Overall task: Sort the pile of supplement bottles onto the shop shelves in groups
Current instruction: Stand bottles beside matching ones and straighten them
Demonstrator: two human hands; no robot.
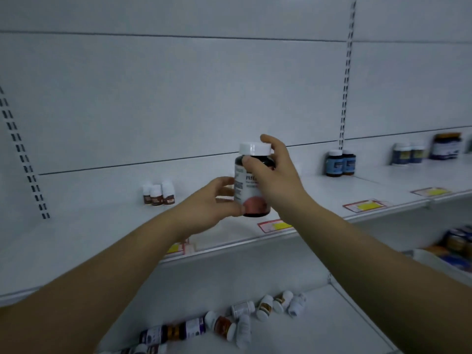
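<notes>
One bottle [251, 200] upright | right grip [274, 177] curled round shoulder | left grip [210, 204] pinching base

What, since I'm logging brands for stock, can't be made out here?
Head view:
Held bottle, label: blurred, partly covered by the right hand and left hand.
Three small bottles at the back: print too small.
Right-end bottles: blurred.
Lower-shelf pile: cut off by the bottom edge, labels too small.
</notes>
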